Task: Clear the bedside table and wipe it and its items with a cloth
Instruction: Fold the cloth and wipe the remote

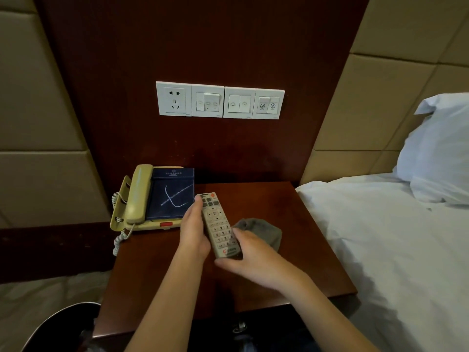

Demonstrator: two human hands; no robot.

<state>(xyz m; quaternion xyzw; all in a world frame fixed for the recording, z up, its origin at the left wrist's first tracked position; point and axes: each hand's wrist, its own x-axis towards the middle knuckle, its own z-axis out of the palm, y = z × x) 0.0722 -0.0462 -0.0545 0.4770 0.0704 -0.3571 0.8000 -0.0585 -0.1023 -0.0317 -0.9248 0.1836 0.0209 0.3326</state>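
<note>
A white remote control point(217, 223) with grey buttons is held over the dark wooden bedside table point(291, 250). My left hand point(194, 231) grips its left side, thumb near the top buttons. My right hand point(250, 259) holds its lower end, fingers curled round the edge. A crumpled grey cloth point(261, 231) lies just beyond my right hand; whether the hand also holds it I cannot tell. At the table's back left stands a beige telephone point(137, 199) with a dark blue notepad holder point(171, 194) lying on its face.
A bed with white sheets point(380, 250) and a pillow point(441, 151) borders the table on the right. A white socket and switch panel point(219, 100) sits on the wood wall above. The phone's coiled cord point(119, 241) hangs off the table's left edge.
</note>
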